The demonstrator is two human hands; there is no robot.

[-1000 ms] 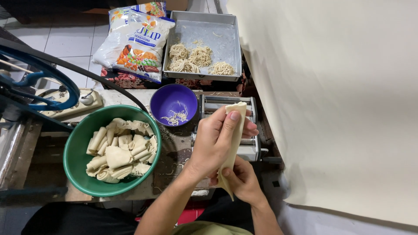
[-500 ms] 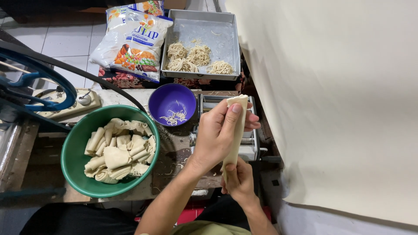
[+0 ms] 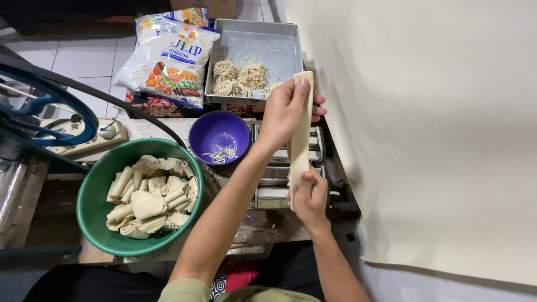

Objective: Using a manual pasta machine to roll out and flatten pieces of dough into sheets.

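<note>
A long pale strip of dough is stretched lengthwise between both hands above a metal pasta machine. My left hand pinches its upper end, up near the metal tray. My right hand grips the lower end, close to the machine's front. A green bowl holding several folded dough sheets stands to the left, and a small purple bowl with a few noodle scraps lies between it and the machine.
A metal tray with several noodle nests sits at the back. A printed flour bag lies left of it. A blue wheel with a black belt fills the left side. A cream wall closes the right.
Both hands have drawn apart, so the dough strip hangs longer and straighter over the machine. The left hand has risen toward the tray.
</note>
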